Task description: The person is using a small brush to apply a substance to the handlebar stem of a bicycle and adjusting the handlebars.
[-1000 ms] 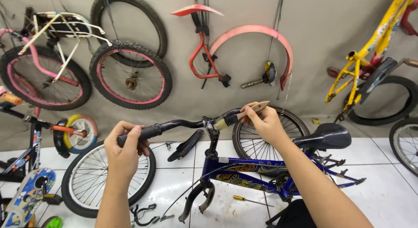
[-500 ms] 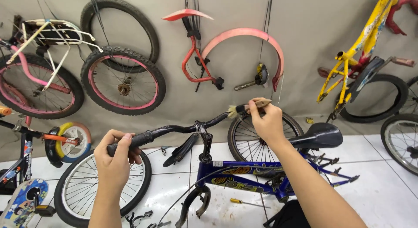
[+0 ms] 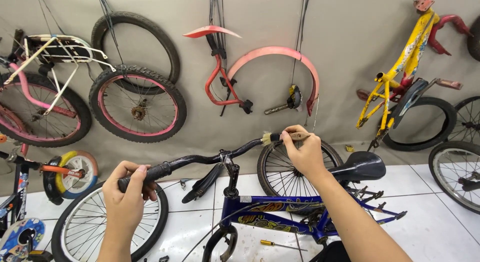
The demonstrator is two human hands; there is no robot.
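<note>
The small brush [image 3: 272, 138] is now working at the right end of the black handlebar [image 3: 210, 157], having slid outward along it; the right hand [image 3: 302, 153] is pinching its handle while the left hand [image 3: 127, 192] is clenching the near grip (steadying the blue bicycle [image 3: 270, 214]). A saddle [image 3: 360, 166] is crowding the right forearm, and a yellow screwdriver [image 3: 270, 243] is lying on the floor.

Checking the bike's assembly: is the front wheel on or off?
Off: the front wheel leans beside the blue frame.

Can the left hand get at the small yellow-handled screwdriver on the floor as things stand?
Probably not readily: the left hand grips the handlebar, and the blue frame lies between it and the screwdriver.
</note>
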